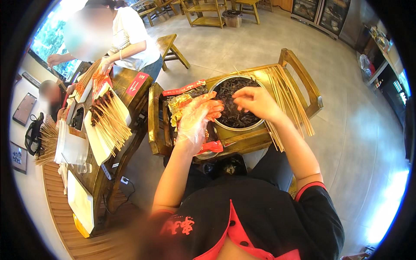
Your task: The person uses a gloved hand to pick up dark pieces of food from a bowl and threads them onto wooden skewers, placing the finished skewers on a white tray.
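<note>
My left hand (198,113) wears a clear plastic glove stained red. Its fingers reach over the left rim of a round metal bowl (240,129); whether anything is in them is hard to see. Dark, shredded food (229,89) fills the bowl. Above it, my bare right hand (258,102) has curled fingers, and their tips are too unclear to show a held piece. Wooden skewers (286,97) lie loose to the right of the bowl, on a wooden chair (302,70). Left of the bowl, partly behind my left hand, are red, black and yellow food packages (185,89).
At left, a wooden table (118,76) carries a white tray (100,151) of loaded skewers and a white bucket (73,143). A co-worker (133,39) with a gloved hand stands there; another person is farther back. A dark bin (230,165) sits below my chair-top workspace.
</note>
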Demonstrator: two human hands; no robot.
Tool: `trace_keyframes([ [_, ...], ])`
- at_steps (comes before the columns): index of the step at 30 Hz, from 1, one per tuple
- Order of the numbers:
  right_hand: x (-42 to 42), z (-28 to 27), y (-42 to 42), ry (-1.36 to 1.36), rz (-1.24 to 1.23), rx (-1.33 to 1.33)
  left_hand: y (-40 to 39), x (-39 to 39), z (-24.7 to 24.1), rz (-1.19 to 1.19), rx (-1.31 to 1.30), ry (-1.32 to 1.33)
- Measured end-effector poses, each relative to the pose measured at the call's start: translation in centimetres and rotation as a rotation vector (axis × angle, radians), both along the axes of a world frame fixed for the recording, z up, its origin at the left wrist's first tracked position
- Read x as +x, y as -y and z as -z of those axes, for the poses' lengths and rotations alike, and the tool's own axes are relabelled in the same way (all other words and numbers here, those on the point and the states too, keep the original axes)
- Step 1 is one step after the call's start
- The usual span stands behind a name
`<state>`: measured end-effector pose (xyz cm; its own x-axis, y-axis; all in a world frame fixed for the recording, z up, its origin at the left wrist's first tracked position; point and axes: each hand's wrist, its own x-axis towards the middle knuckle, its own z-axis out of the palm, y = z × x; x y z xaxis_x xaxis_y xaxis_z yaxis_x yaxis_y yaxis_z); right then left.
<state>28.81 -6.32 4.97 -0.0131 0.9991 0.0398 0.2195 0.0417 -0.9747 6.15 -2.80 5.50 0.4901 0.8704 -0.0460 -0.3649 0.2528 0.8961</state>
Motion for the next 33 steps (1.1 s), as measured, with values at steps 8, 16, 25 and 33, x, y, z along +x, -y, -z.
trace_keyframes([
  [8, -2.0, 0.4, -0.5, 0.023, 0.008, -0.059, 0.4, -0.8, 0.0, -0.053, 0.053, -0.098],
  [16, 2.2, 3.9, -3.2, 0.81, 0.122, 0.381, -2.1, -4.7, 3.4, -0.423, 0.401, -0.383],
  [25, 0.0, 1.7, -2.4, 1.069, -0.116, 0.207, -3.3, -9.2, 4.3, -0.501, 0.715, -1.018],
  [33, -0.7, 1.5, -2.6, 1.177, -0.113, 0.202, -4.1, -6.6, 6.7, -0.125, 0.88, -1.314],
])
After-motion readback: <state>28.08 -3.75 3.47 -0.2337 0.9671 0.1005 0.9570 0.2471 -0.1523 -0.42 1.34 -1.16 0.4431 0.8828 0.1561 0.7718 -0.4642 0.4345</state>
